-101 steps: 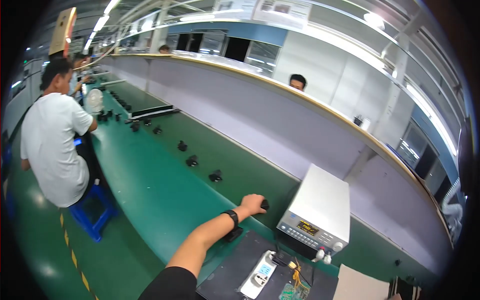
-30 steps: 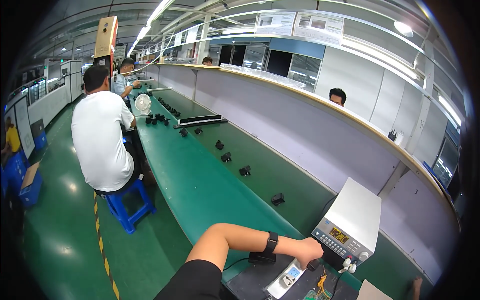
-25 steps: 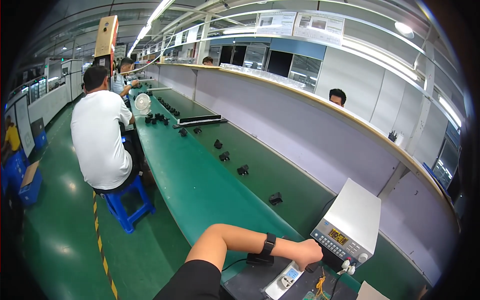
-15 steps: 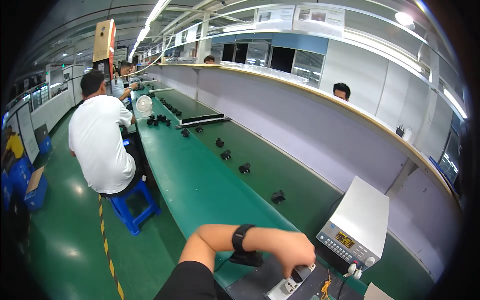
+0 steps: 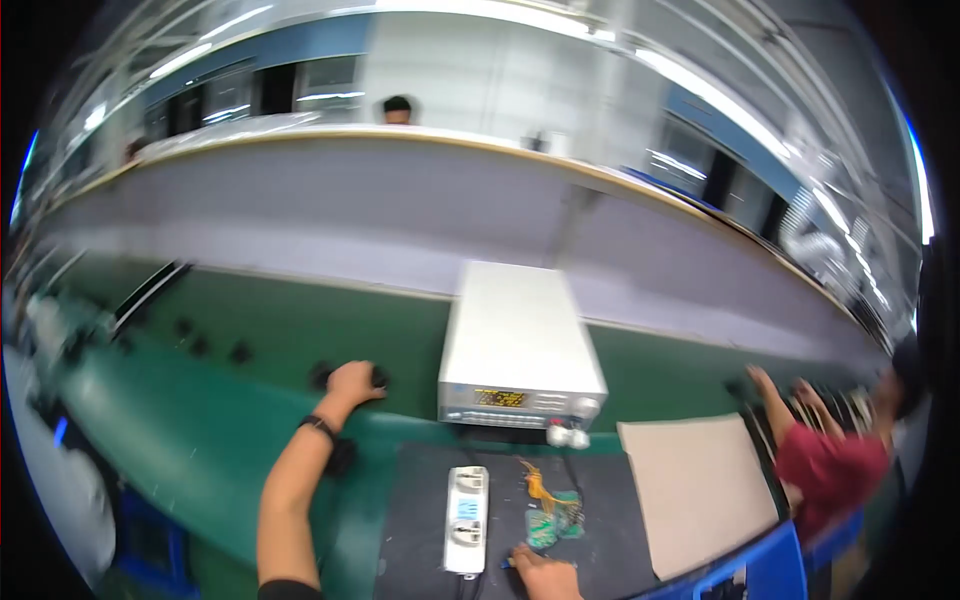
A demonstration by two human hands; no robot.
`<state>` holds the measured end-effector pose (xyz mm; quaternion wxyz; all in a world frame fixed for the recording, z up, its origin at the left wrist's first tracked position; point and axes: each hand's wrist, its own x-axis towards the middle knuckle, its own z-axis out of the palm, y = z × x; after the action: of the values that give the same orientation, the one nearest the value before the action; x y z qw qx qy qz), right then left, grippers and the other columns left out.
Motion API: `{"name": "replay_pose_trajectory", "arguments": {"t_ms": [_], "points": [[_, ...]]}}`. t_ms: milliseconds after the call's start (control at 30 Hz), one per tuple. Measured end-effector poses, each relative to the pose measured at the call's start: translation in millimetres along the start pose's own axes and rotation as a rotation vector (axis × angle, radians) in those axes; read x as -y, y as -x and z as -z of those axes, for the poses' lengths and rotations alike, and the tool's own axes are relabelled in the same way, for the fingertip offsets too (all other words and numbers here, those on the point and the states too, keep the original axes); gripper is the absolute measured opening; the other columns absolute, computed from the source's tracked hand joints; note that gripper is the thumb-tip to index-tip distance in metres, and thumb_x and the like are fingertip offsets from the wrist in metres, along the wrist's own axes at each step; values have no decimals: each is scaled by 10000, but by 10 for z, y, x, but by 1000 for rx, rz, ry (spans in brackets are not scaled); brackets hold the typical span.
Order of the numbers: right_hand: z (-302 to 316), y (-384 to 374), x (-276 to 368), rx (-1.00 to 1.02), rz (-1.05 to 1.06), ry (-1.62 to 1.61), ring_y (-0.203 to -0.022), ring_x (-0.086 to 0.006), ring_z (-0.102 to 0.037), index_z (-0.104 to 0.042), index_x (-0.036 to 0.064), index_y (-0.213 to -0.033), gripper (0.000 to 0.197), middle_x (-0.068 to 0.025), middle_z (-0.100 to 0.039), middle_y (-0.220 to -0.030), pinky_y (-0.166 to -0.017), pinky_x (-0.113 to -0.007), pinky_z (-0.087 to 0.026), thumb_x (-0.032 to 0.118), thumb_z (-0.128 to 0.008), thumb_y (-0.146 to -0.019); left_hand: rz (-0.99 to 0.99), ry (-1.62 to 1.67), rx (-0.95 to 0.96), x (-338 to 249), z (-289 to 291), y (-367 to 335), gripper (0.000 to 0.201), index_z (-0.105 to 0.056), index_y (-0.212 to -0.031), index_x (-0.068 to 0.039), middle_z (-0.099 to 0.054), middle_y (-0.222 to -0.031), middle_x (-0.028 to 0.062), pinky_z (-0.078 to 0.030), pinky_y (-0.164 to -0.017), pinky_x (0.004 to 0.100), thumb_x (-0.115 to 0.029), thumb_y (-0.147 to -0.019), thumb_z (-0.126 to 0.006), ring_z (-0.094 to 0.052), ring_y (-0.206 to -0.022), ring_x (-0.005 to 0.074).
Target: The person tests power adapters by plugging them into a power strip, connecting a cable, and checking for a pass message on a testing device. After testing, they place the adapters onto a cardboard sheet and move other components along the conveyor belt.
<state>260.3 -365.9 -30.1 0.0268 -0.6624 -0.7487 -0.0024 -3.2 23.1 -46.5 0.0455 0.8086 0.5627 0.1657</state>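
On the green worktop (image 5: 200, 440), our left hand (image 5: 352, 382) has its grip closed on a black part (image 5: 377, 376); our right hand (image 5: 545, 575) rests by the power strip (image 5: 466, 518), grip unclear.

The white instrument box (image 5: 520, 345) stands mid-counter (image 5: 200, 450), blocking the way straight ahead from the black mat (image 5: 420, 520). On the mat, the power strip (image 5: 466, 518) and circuit board (image 5: 548, 505) leave open strips between them. Left of the box, bare green counter lies open past the left hand (image 5: 352, 382), broken by small black parts (image 5: 240, 352). Right, a cardboard sheet (image 5: 695, 490) lies flat; beyond it a person in red (image 5: 830, 470) crowds the edge
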Motion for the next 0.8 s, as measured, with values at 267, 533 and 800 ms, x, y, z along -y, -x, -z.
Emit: {"name": "replay_pose_trajectory", "arguments": {"t_ms": [267, 533, 800], "points": [[-41, 82, -37, -174, -12, -36, -566, -238, -629, -591, 59, -834, 113, -152, -654, -944, -460, -350, -482, 98, -528, -748, -341, 219, -208, -517, 363, 614, 781, -394, -1318, 15, -432, -1336, 226, -362, -1000, 432, -273, -687, -752, -434, -1190, 387], [-384, 47, -130, -238, -42, -111, -713, -231, -635, -620, 63, -925, 174, -70, -659, -939, -592, -325, -506, 108, -576, -763, -468, 381, 56, -927, 543, 1464, 526, -552, -1184, 17, -540, -1235, 219, -420, -961, 393, -200, -740, -732, -536, -1134, 336], [-212, 229, -172, -523, 26, -413, -702, -274, -653, -654, 60, -971, 215, -128, -671, -880, -602, -358, -516, 150, -587, -788, 111, 1519, 214, -999, -200, 1206, 299, -628, -930, 51, -680, -803, 135, -429, -500, 184, -214, -939, -490, -606, -592, 115]]}}
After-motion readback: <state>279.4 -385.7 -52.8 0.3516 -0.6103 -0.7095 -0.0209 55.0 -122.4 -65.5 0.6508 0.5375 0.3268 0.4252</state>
